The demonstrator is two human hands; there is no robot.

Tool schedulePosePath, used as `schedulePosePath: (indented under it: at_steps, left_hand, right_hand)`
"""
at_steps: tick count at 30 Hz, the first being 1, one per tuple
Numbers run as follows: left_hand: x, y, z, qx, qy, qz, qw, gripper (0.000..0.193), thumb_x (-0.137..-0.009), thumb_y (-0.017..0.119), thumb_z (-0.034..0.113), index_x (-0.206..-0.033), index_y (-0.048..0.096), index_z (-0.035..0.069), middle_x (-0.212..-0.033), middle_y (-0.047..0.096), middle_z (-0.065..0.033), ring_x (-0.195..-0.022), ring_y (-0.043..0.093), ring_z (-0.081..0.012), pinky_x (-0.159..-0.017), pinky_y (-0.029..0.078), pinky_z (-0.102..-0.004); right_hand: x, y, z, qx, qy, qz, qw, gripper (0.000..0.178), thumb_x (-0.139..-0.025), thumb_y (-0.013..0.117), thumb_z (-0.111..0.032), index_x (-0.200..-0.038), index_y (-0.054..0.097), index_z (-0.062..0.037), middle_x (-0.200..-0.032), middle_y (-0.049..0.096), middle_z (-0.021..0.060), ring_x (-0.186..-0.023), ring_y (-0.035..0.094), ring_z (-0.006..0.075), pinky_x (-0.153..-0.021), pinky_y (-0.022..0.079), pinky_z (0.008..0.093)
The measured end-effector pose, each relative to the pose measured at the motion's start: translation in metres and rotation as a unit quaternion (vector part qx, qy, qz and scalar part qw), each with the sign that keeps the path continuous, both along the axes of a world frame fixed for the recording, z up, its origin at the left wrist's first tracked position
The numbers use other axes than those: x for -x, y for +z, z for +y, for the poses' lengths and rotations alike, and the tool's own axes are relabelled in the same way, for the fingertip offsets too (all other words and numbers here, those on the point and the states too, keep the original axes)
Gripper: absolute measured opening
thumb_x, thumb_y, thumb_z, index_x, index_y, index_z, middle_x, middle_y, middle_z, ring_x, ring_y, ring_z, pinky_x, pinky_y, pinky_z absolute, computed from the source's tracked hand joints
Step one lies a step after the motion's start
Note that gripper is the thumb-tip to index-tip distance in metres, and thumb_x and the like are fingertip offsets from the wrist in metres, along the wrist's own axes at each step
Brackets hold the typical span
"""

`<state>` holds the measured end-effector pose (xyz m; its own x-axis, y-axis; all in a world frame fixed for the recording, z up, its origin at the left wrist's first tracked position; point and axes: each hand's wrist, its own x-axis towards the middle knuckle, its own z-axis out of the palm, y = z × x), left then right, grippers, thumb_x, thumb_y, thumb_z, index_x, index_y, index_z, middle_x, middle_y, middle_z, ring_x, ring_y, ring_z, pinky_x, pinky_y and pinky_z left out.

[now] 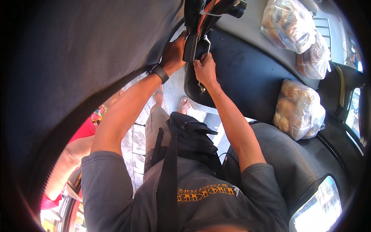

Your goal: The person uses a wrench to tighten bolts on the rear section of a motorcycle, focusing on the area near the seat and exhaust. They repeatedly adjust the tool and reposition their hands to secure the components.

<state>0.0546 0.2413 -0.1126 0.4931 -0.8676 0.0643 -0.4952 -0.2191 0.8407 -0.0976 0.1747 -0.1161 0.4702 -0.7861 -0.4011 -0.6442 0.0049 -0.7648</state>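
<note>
My right hand (205, 70) is closed around a slim silver metal bar (207, 43). The bar curves out above my fist, and a shiny rounded end (202, 88) shows below it. To its left, my left hand (174, 54) rests against the side of a black upright part (189, 48); its fingers curl in behind that part and are mostly hidden. What they hold cannot be seen. A black strap or watch (159, 73) circles my left wrist. Above both hands is a dark assembly with an orange-red strip and a pale tie (211, 14).
A black padded seat (239, 73) lies to my right. Clear plastic bags of round brown items (297, 108) sit beyond it, with more bags (289, 25) farther back. A dark panel (89, 46) curves close on my left. A black bag (191, 131) hangs at my front; another person's arm (67, 162) shows lower left.
</note>
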Motion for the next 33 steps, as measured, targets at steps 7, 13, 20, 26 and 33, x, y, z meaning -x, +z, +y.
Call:
schedulePosePath:
  at_steps: [7, 13, 20, 26, 33]
  left_hand:
    - [0.025, -0.062, 0.008, 0.057, 0.042, -0.116, 0.991, 0.074, -0.091, 0.062, 0.019, -0.156, 0.027, 0.013, -0.090, 0.068, -0.0247, -0.080, 0.067, -0.0447, -0.066, 0.052, -0.0497]
    - [0.017, -0.139, -0.016, 0.093, 0.086, -0.078, 0.989, 0.072, -0.095, 0.060, 0.018, -0.158, 0.027, 0.017, -0.097, 0.070, -0.0235, -0.079, 0.069, -0.0446, -0.064, 0.053, -0.0482]
    - [0.015, -0.090, 0.015, 0.107, 0.193, 0.014, 0.975, 0.045, -0.103, 0.049, 0.020, -0.146, 0.050, 0.006, -0.127, 0.063, -0.0263, -0.108, 0.066, -0.0410, -0.090, 0.052, -0.0412]
    - [-0.001, -0.019, 0.007, 0.020, 0.089, 0.031, 0.995, 0.038, -0.099, 0.053, 0.019, -0.134, 0.061, 0.007, -0.086, 0.069, -0.0254, -0.081, 0.068, -0.0417, -0.072, 0.054, -0.0433]
    - [-0.033, 0.001, 0.006, -0.097, -0.069, 0.106, 0.987, 0.042, -0.101, 0.047, 0.018, -0.140, 0.057, 0.009, -0.062, 0.057, -0.0130, -0.054, 0.056, -0.0157, -0.055, 0.047, -0.0359]
  right_hand:
    - [0.004, 0.000, -0.002, -0.001, -0.003, -0.003, 1.000, 0.025, -0.085, 0.066, -0.011, -0.095, 0.048, 0.0030, -0.078, 0.063, 0.0255, -0.075, 0.066, 0.0408, -0.069, 0.050, 0.0459]
    - [0.000, -0.001, -0.001, 0.018, -0.005, -0.007, 1.000, 0.024, -0.084, 0.068, -0.011, -0.092, 0.049, 0.0016, -0.078, 0.062, 0.0288, -0.080, 0.066, 0.0458, -0.073, 0.050, 0.0468]
    - [0.006, -0.016, -0.004, -0.045, -0.062, -0.018, 0.997, 0.024, -0.083, 0.070, -0.011, -0.088, 0.050, 0.0017, -0.073, 0.064, 0.0196, -0.067, 0.066, 0.0293, -0.063, 0.051, 0.0406]
    - [-0.001, -0.019, 0.003, -0.039, -0.048, -0.024, 0.998, 0.023, -0.082, 0.068, -0.012, -0.087, 0.049, 0.0007, -0.071, 0.062, 0.0164, -0.068, 0.066, 0.0250, -0.063, 0.051, 0.0397]
    - [0.004, -0.023, 0.002, -0.048, -0.050, -0.041, 0.997, 0.022, -0.082, 0.067, -0.012, -0.087, 0.048, -0.0006, -0.071, 0.060, 0.0146, -0.060, 0.061, 0.0227, -0.059, 0.050, 0.0385]
